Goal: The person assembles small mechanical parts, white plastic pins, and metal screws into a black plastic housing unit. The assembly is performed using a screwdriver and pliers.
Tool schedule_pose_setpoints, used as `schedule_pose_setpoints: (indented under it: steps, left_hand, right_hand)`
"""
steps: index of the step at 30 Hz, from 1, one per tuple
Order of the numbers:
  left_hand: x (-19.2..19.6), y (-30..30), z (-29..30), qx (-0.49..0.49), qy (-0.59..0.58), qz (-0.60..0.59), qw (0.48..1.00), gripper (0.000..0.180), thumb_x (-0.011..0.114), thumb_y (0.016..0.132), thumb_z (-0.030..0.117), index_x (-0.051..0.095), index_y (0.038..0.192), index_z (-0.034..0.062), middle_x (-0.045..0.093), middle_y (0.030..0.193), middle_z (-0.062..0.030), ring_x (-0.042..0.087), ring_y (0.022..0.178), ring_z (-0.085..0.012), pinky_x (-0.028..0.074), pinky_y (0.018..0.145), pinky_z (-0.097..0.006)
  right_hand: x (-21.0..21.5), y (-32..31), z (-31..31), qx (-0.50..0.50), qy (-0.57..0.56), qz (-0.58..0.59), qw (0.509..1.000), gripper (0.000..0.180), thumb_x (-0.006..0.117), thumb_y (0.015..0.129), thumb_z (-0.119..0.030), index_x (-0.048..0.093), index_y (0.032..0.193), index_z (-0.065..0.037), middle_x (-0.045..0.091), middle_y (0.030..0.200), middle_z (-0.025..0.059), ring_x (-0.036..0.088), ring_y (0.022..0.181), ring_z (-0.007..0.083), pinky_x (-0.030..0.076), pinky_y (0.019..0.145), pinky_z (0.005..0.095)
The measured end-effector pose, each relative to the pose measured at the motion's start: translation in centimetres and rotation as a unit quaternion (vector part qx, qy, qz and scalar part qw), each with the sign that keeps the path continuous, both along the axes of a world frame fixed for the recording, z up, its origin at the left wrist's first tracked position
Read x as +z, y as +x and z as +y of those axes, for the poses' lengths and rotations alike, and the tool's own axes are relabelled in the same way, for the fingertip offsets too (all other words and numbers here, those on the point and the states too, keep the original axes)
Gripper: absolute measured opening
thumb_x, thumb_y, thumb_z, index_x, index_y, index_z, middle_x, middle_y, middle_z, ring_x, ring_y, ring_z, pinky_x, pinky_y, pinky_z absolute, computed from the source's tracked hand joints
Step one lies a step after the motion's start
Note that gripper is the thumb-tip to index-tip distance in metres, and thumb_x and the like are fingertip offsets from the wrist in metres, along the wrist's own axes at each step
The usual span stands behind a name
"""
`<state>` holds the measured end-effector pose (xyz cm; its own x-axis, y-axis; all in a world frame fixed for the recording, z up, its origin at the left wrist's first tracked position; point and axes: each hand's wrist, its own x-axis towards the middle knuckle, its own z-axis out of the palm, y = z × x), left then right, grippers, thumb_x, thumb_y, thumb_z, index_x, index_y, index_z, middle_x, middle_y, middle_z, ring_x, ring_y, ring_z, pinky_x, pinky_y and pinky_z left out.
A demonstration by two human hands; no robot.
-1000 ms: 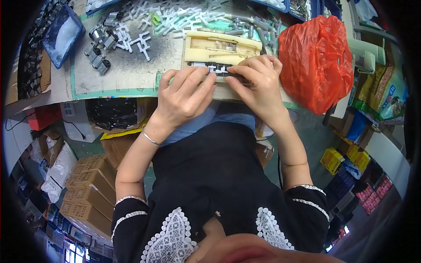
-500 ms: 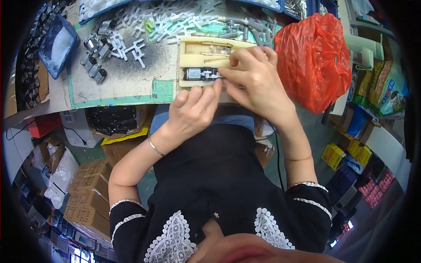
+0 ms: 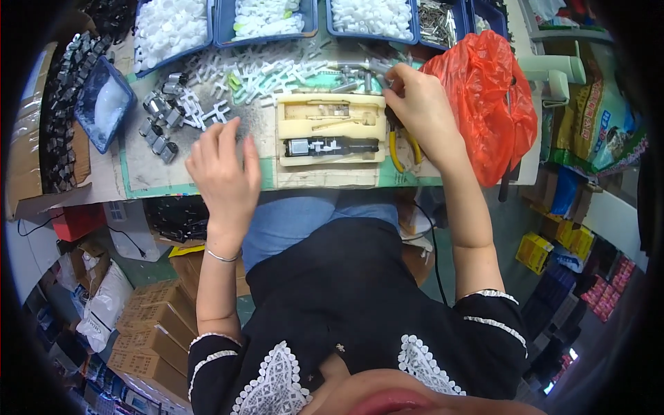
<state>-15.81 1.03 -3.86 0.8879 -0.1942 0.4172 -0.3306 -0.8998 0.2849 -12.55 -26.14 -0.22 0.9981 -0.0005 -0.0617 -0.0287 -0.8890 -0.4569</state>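
A cream-coloured fixture lies near the table's front edge. In its nearer slot sits a long black housing, with a silver motor at the left end and white plastic pieces in the middle. My left hand hovers left of the fixture, fingers apart and holding nothing, close to a pile of white cross-shaped pieces. Beyond the fixture's far right corner, my right hand has its fingers curled at several grey cylindrical parts. What lies between those fingertips is hard to make out.
Blue bins of white plastic parts and metal pins line the back. Loose silver motors and a tilted blue tray lie left. Yellow-handled pliers and a red plastic bag are on the right.
Both hands have left the housing in the fixture: the left moved away to the left and opened, the right moved to the grey parts behind. The head view has shifted, showing more bins.
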Motion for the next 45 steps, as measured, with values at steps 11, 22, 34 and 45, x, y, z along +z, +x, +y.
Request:
schedule_pose_setpoints:
  steps: [11,22,34,45]
  left_hand:
    - [0.2,1.2,1.6,-0.027,0.008,0.059,0.998,0.023,0.056,0.072,-0.005,0.057,0.094,-0.0015,0.056,0.09,-0.0142,0.057,0.083,-0.03,0.047,0.07,-0.039]
    - [-0.3,1.9,1.9,-0.001,-0.384,0.107,0.917,0.028,0.062,0.079,-0.004,0.059,0.107,-0.0032,0.06,0.088,-0.0069,0.06,0.073,-0.0087,0.05,0.063,-0.022]
    - [3.9,-0.1,6.9,0.066,-0.368,0.066,0.925,0.015,0.065,0.082,0.004,0.065,0.096,-0.0006,0.066,0.083,-0.0067,0.063,0.074,-0.0105,0.049,0.063,-0.022]
    - [5.0,10.6,19.4,0.051,0.073,-0.033,0.995,0.009,0.064,0.071,0.008,0.07,0.078,0.0085,0.065,0.075,-0.0052,0.059,0.077,-0.0216,0.049,0.066,-0.034]
  right_hand:
    - [0.9,1.2,-0.2,0.068,-0.057,-0.017,0.996,0.019,0.058,0.068,0.002,0.053,0.086,0.005,0.06,0.073,0.0239,0.06,0.071,0.0386,0.047,0.065,0.0424]
    - [1.6,-2.0,1.8,-0.052,0.558,0.045,0.827,0.02,0.064,0.077,0.009,0.054,0.093,0.002,0.06,0.087,0.0064,0.063,0.079,0.0136,0.053,0.071,0.0238]
    - [0.3,-1.1,5.2,-0.029,0.52,0.054,0.852,0.016,0.07,0.074,0.005,0.066,0.089,0.005,0.065,0.094,0.0093,0.061,0.078,0.0108,0.049,0.071,0.0212]
    - [0.5,0.6,5.8,0.017,0.508,-0.04,0.86,0.021,0.066,0.074,0.01,0.062,0.094,0.006,0.062,0.101,0.0129,0.061,0.089,0.0171,0.05,0.081,0.0264]
